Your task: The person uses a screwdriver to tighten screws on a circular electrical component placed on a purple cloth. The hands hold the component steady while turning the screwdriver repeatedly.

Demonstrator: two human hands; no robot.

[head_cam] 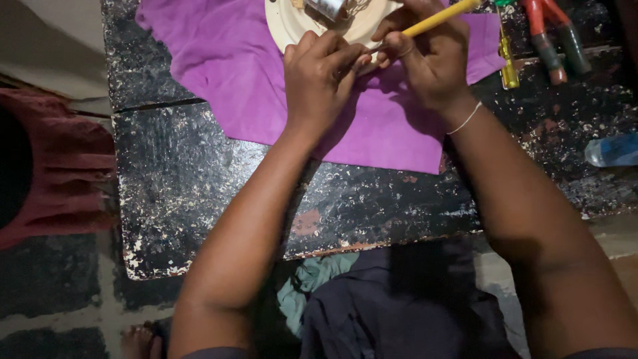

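Yellow-handled tool sits in the right hand, its slim shaft slanting down from the top edge of the view toward the fingertips of both hands, which meet over the near rim of a cream round plate. The right hand's fingers are curled around the handle in a closed grip; a thin pale band circles that wrist. The left hand is bunched, its thumb and fingers pinched together on something too small to make out, right at the tool's tip.

On the plate lies a small metal part with fine wire beside it (only partly in view, cut off by the top edge). The plate rests on a purple cloth spread over a black worktable whose paint is badly chipped and speckled.

Just right of the cloth lies a small yellow tool, and beyond it red-handled pliers near the table's far corner. A clear plastic bottle lies on its side at the right edge, no label readable. A reddish fabric hangs at the left, off the table.
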